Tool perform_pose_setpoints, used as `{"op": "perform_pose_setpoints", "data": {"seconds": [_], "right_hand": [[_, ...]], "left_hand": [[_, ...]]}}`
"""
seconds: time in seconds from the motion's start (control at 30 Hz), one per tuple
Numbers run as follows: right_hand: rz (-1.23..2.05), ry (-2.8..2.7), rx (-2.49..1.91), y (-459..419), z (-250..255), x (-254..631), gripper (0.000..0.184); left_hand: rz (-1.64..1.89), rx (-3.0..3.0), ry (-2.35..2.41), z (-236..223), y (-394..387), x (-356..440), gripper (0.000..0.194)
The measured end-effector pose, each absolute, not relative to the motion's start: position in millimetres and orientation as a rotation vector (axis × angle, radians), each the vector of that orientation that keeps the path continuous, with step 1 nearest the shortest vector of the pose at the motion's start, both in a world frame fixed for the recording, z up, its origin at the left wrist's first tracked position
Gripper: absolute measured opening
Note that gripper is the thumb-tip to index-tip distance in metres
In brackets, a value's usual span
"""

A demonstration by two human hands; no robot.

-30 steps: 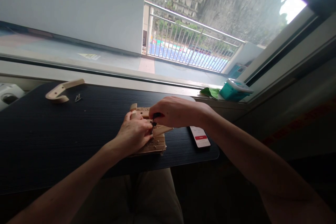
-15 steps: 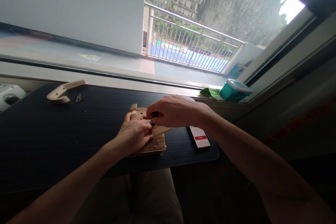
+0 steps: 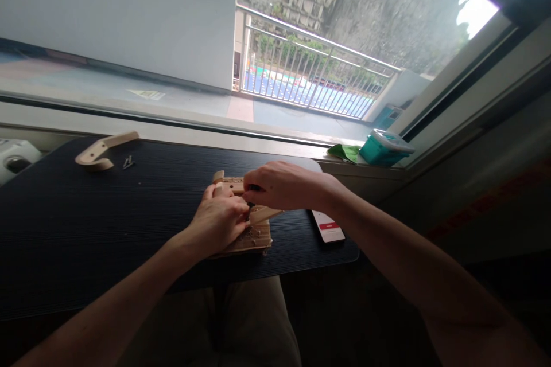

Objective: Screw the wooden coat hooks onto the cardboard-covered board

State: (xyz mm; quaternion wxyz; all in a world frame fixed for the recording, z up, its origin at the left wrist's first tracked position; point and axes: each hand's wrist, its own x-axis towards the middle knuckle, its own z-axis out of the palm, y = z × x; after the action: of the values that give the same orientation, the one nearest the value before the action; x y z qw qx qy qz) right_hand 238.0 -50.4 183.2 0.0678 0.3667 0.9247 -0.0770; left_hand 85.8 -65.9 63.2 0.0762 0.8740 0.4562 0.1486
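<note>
A flat brown board lies on the dark table in front of me, with a pale wooden hook piece resting on it. My left hand is closed over the hook piece and presses it onto the board. My right hand is wrapped round a short dark screwdriver, whose tip points down into the wood between my two hands. Most of the tool's handle is hidden in my fist.
A second pale wooden hook and a few dark screws lie at the table's far left. A phone with a lit screen lies right of the board. A teal box and green cloth sit on the windowsill.
My right hand has turned slightly on the screwdriver and its wrist has dropped a little. The left hand and the wooden piece stay where they were.
</note>
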Motion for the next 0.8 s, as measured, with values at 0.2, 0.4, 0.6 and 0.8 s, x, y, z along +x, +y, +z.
{"op": "perform_pose_setpoints", "data": {"seconds": [0.2,0.4,0.6,0.8], "right_hand": [[-0.279,2.761,1.025,-50.0,189.2,239.0,0.023],[-0.287,2.786,1.045,-47.0,182.6,238.8,0.022],[-0.185,2.718,1.106,-49.3,182.3,235.7,0.027],[-0.205,2.718,1.049,-49.7,187.4,236.5,0.024]], "left_hand": [[0.424,2.61,1.392,64.8,-66.9,87.2,0.015],[0.423,2.618,1.396,64.3,-66.1,87.8,0.015],[0.442,2.613,1.391,61.5,-65.7,86.3,0.013],[0.452,2.607,1.375,58.8,-65.4,85.3,0.013]]}}
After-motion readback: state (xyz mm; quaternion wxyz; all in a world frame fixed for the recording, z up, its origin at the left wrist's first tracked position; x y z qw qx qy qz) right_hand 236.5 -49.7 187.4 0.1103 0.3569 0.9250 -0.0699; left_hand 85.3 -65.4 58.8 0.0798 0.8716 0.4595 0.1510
